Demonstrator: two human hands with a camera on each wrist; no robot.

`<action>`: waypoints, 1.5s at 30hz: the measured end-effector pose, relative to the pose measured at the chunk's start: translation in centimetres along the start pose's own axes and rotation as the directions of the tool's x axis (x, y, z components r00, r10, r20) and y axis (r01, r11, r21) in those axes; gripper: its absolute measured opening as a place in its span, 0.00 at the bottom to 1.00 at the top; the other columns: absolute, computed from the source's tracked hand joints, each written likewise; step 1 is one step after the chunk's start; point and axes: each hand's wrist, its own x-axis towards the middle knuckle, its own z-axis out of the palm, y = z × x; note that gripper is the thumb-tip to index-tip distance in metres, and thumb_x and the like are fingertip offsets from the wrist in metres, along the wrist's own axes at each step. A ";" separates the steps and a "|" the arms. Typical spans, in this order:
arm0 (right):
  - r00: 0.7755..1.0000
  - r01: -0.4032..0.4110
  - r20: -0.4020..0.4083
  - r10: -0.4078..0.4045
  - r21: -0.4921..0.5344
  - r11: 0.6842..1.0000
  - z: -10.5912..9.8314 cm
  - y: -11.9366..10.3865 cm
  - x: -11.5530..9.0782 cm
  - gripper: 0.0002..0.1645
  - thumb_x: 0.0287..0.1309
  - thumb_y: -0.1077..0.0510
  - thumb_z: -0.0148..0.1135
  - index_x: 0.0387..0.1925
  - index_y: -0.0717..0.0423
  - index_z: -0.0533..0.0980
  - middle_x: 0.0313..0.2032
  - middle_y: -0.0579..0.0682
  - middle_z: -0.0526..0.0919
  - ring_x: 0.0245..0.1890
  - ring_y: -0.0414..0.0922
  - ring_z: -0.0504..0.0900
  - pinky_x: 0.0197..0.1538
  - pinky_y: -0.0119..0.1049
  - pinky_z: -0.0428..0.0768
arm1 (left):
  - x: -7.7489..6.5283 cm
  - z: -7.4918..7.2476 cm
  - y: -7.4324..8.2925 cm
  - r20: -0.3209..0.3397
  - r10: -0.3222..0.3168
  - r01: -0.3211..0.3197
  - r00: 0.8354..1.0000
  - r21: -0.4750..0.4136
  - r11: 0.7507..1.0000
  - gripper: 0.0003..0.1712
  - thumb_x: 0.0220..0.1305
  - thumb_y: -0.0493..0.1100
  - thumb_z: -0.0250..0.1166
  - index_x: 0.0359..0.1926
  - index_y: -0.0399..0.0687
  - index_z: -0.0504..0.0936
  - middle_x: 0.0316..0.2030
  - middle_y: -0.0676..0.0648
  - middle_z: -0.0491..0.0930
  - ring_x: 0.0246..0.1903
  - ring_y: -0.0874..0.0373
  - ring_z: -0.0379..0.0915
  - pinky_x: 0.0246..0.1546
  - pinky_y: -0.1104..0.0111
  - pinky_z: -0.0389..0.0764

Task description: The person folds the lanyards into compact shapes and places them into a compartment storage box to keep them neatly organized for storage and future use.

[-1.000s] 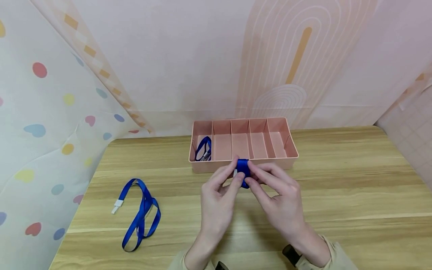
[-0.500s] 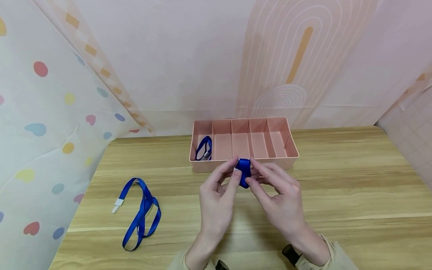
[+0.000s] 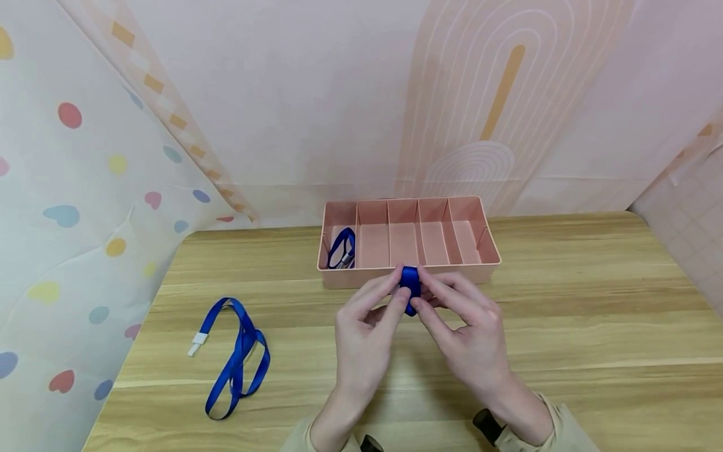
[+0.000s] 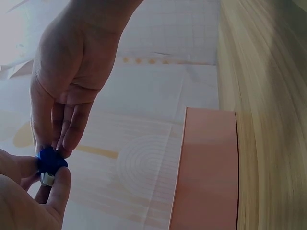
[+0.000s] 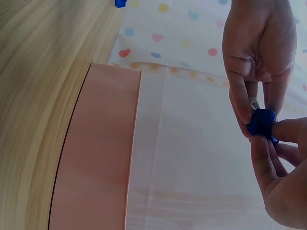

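Note:
Between my two hands, a blue lanyard [image 3: 410,282] is wound into a small flat bundle, held up in front of the box. My left hand [image 3: 364,336] pinches its left side with thumb and fingers. On the opposite side, the fingertips of my right hand [image 3: 471,320] pinch it too. A white clip [image 4: 47,178] pokes out of the bundle beside the left thumb in the left wrist view; my fingers hide it in the head view. A second blue lanyard [image 3: 234,370] lies loose on the table to the left, its white clip [image 3: 198,341] pointing toward the left edge.
Behind my hands stands a pink divided box [image 3: 409,277] with several compartments in a row. Its leftmost compartment holds a coiled blue lanyard [image 3: 342,248] with a clip. A patterned cloth [image 3: 339,113] hangs along the back edge of the wooden table [image 3: 593,326].
The bundle has turned slightly and shifted a little to the right in my fingers. My left thumb moved over it, and its white clip went out of sight in the head view.

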 end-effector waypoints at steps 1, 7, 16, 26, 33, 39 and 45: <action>1.000 0.003 0.002 -0.003 -0.002 1.000 0.0 0.0 0.0 0.22 0.58 0.71 0.73 0.55 0.71 0.83 0.40 0.61 0.88 0.39 0.35 0.87 0.45 0.23 0.87 | 0.0 0.0 0.0 0.002 -0.001 0.001 1.000 -0.001 1.000 0.18 0.69 0.31 0.68 0.59 0.33 0.85 0.50 0.32 0.88 0.47 0.69 0.86 0.48 0.71 0.89; 0.999 -0.032 0.030 0.030 0.055 0.998 -0.1 -0.1 0.0 0.22 0.57 0.75 0.71 0.55 0.70 0.84 0.41 0.61 0.89 0.40 0.30 0.87 0.44 0.23 0.87 | 0.2 -0.1 0.1 -0.017 -0.008 0.008 1.000 -0.049 0.999 0.18 0.66 0.27 0.69 0.57 0.28 0.85 0.48 0.27 0.86 0.45 0.69 0.87 0.46 0.69 0.90; 0.993 -0.093 -0.054 0.105 0.192 0.977 -0.1 -0.4 0.2 0.18 0.53 0.81 0.70 0.46 0.72 0.86 0.34 0.61 0.90 0.39 0.29 0.89 0.41 0.23 0.87 | 0.2 0.0 0.4 0.020 -0.048 0.050 0.999 -0.123 0.991 0.19 0.67 0.27 0.68 0.57 0.28 0.84 0.49 0.26 0.85 0.43 0.67 0.89 0.47 0.66 0.91; 0.990 -0.102 -0.082 0.118 0.180 0.978 0.0 -0.4 0.0 0.15 0.48 0.83 0.71 0.39 0.72 0.87 0.34 0.56 0.92 0.38 0.27 0.89 0.40 0.23 0.88 | 0.1 0.1 0.7 0.013 -0.049 0.050 0.999 -0.098 0.994 0.18 0.67 0.28 0.68 0.58 0.29 0.85 0.51 0.30 0.87 0.44 0.68 0.88 0.47 0.66 0.90; 0.995 -0.073 -0.057 0.079 0.105 0.992 0.1 -0.4 0.1 0.16 0.47 0.83 0.72 0.39 0.71 0.88 0.32 0.63 0.90 0.38 0.24 0.87 0.40 0.21 0.86 | 0.1 0.1 0.4 0.008 -0.006 0.007 1.000 -0.055 0.998 0.18 0.66 0.28 0.69 0.57 0.28 0.84 0.49 0.29 0.87 0.43 0.70 0.87 0.44 0.70 0.90; 0.998 -0.062 -0.025 0.064 0.100 0.993 0.0 -0.2 0.2 0.16 0.47 0.83 0.72 0.40 0.70 0.88 0.32 0.60 0.91 0.37 0.24 0.87 0.39 0.20 0.86 | 0.2 -0.1 0.2 0.003 0.003 -0.003 1.000 -0.043 0.999 0.18 0.65 0.27 0.70 0.55 0.26 0.84 0.48 0.28 0.87 0.45 0.69 0.87 0.44 0.71 0.90; 0.999 -0.049 0.007 0.049 0.067 0.997 -0.1 0.0 0.3 0.16 0.50 0.81 0.72 0.41 0.68 0.89 0.33 0.58 0.91 0.37 0.27 0.87 0.40 0.20 0.85 | 0.4 -0.2 0.1 0.008 -0.055 0.055 0.998 -0.036 0.998 0.18 0.64 0.27 0.71 0.55 0.29 0.86 0.49 0.29 0.88 0.42 0.70 0.88 0.42 0.73 0.89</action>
